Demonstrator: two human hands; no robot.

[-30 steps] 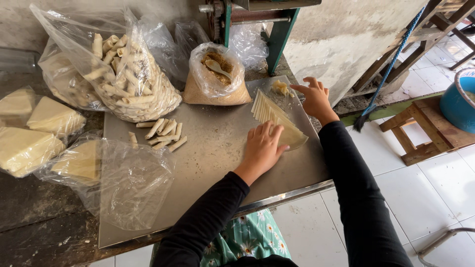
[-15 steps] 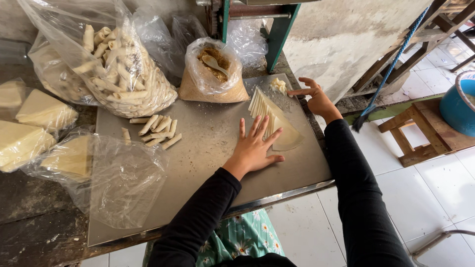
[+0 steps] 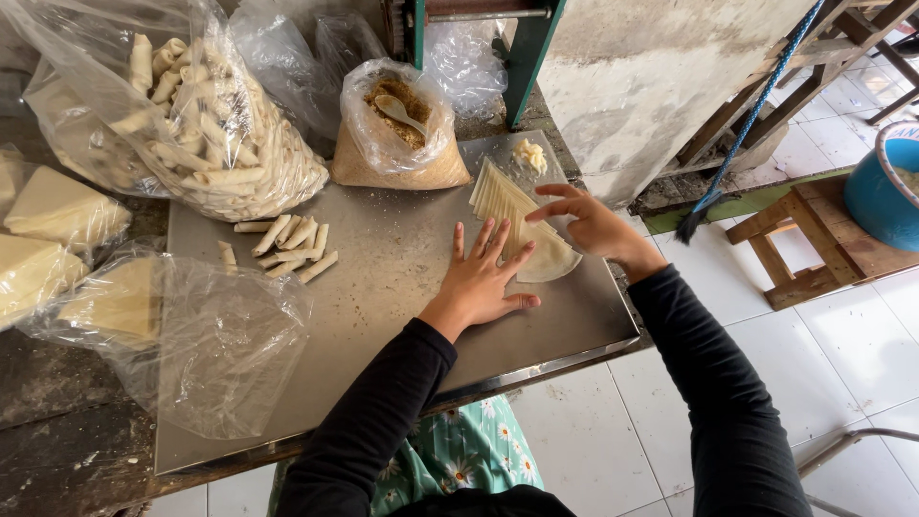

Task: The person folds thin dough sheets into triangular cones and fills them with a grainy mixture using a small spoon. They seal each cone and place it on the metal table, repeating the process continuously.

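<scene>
Now pressing left hand (image 3: 483,278) flat, fingers spread, onto pastry sheet (image 3: 546,257); right hand (image 3: 593,225), released and half-curled, sliding closer, lifting its edge from the stack (image 3: 498,196)

A steel sheet (image 3: 383,316) covers the worktop and carries nearly everything. At its far left sits a big clear bag of rolls (image 3: 191,134), with 6 or so loose rolls (image 3: 287,244) just in front. A smaller bag of brown filling (image 3: 397,134) stands beside it, a spoon inside. Fanned wrappers (image 3: 512,206) lie at the far right corner, near a pale lump (image 3: 528,153). An empty-looking clear bag (image 3: 215,345) sprawls over the left edge. The left hand (image 3: 483,282) presses flat on the steel.
</scene>
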